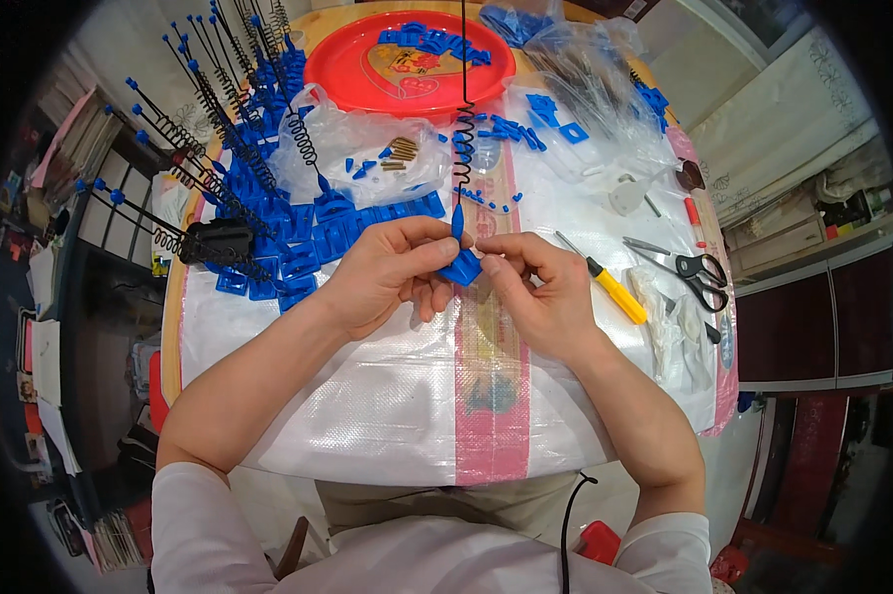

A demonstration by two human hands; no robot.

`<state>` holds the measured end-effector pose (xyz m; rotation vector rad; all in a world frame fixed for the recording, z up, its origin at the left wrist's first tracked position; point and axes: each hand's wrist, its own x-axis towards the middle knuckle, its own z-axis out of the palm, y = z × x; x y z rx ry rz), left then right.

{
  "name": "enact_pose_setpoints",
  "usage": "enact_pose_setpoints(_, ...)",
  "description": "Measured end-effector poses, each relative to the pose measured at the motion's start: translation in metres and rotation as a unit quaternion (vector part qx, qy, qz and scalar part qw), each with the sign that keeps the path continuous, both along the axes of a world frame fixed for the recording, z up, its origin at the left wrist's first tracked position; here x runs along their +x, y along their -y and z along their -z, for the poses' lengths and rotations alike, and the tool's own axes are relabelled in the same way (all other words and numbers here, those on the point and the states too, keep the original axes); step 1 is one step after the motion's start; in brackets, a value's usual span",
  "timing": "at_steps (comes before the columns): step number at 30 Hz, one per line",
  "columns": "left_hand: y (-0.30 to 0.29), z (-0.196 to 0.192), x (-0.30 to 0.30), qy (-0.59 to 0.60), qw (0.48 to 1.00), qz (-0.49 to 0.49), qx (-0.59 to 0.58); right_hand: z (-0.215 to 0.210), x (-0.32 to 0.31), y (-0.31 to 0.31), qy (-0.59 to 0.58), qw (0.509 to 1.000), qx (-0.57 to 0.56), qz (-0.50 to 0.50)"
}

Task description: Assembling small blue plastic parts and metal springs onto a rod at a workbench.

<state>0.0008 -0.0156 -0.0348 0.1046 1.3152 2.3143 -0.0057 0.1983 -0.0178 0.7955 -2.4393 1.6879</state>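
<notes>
Over the middle of the table, my left hand [392, 265] pinches a blue plastic base [461, 268] with a blue cone-shaped sleeve [457, 223] standing up from it. A black coiled wire [463, 148] rises upright out of that sleeve and runs past the top of the picture. Close against the base's right side is my right hand [543, 287], thumb and forefinger pressed together. What lies between those right fingertips is too small to make out. Several similar blue pieces with black coiled wires [224, 109] and blue tips stand massed at the left.
A red round tray [328, 74] holding blue parts sits at the back. Brass-coloured pins [399, 154] and small blue caps lie on clear plastic bags. To the right are a yellow-handled screwdriver [619, 295], black-handled scissors [702, 269], white gloves [676, 332] and a red marker [695, 222].
</notes>
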Motion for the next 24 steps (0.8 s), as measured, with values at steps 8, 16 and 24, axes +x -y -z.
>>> enact_pose_setpoints(8,-0.0005,-0.0017,0.0003,-0.004,1.0,-0.003,0.013,0.0015,-0.001,-0.001,-0.011,1.0,0.003,0.009)
enact_pose_setpoints(16,0.0002,0.0,-0.0013,0.011,1.0,-0.004,0.013,0.0027,-0.0021,-0.0022,-0.013,1.0,0.008,0.019)
enact_pose_setpoints(24,0.0018,0.003,-0.0022,-0.008,1.0,0.012,-0.009,0.0066,-0.0046,-0.0049,-0.001,0.999,-0.023,0.032)
